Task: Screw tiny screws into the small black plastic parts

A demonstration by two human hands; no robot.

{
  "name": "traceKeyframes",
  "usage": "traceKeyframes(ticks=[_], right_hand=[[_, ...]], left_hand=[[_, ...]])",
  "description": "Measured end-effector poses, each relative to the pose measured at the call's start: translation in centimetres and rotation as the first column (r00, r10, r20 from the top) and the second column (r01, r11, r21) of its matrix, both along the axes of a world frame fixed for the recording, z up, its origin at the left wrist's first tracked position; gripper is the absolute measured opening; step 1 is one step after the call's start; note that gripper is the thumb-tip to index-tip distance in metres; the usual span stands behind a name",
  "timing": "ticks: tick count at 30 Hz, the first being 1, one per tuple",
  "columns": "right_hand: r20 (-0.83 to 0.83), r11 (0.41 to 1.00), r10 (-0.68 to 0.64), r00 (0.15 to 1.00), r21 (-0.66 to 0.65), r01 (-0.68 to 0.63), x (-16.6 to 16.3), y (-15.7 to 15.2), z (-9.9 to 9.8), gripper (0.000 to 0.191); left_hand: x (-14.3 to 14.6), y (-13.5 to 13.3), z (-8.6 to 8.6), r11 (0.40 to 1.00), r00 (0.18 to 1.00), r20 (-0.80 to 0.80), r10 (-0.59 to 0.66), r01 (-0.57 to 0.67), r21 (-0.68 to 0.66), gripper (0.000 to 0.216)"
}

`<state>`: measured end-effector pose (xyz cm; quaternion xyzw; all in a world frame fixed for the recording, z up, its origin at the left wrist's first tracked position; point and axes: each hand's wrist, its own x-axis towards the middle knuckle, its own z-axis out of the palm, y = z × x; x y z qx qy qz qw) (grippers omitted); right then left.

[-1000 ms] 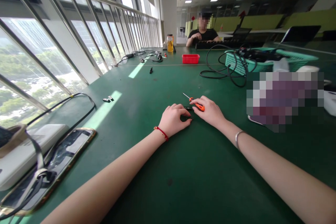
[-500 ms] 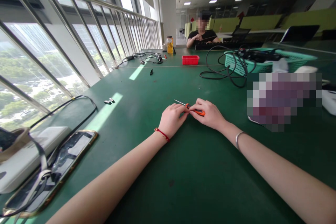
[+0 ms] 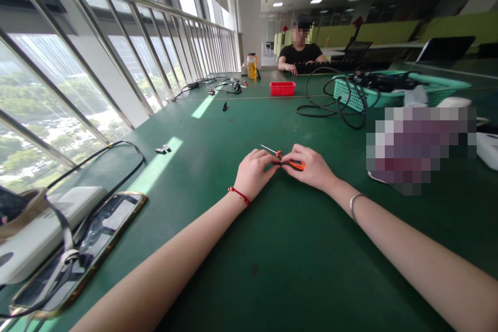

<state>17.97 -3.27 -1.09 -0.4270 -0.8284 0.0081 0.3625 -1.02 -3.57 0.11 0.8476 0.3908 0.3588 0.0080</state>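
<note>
Screwdriver (image 3: 288,162), slim, orange-handled, steel-tipped, in right hand (image 3: 311,168) closed grip, left hand (image 3: 254,172) fingertips touching.

Two bare hands meet in the middle of a big green table (image 3: 218,129). The right hand (image 3: 311,168) holds a small screwdriver with an orange handle (image 3: 290,162), its thin metal tip pointing left and away. The left hand (image 3: 254,172), with a red string on its wrist, touches the screwdriver with its fingertips. Something small and dark sits between the hands, too hidden to tell. A phone with a gold rim (image 3: 83,246) lies near the table's left edge. A small red plastic box (image 3: 282,88) and a teal plastic basket (image 3: 373,94) full of black cables sit toward the far side.
</note>
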Motion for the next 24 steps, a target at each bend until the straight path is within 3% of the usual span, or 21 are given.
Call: traceKeyframes(ticks=[9,15,19,24], right_hand=[[0.002,1.0,-0.029,1.0,-0.009,0.029,-0.1,-0.2,0.4,0.017],[-0.139,0.966,-0.257,0.956,-0.048,0.253,0.6,0.3,0.5,0.02],[-0.211,0.93,-0.365,0.907,-0.133,0.343,1.1,1.0,0.0,0.022],[-0.204,0.92,-0.383,0.901,-0.175,0.352,1.1,1.3,-0.1,0.023]], left_hand=[[0.0,0.2,0.1,0.999,1.0,0.021,-0.005,0.006,-0.052,0.007],[-0.2,0.9,-0.1,0.975,0.984,0.176,0.024,0.016,-0.221,0.004],[0.0,1.4,-0.3,0.949,0.992,0.125,-0.006,0.045,-0.313,0.004],[0.4,1.9,-0.4,0.933,0.998,0.041,-0.051,0.062,-0.354,0.007]])
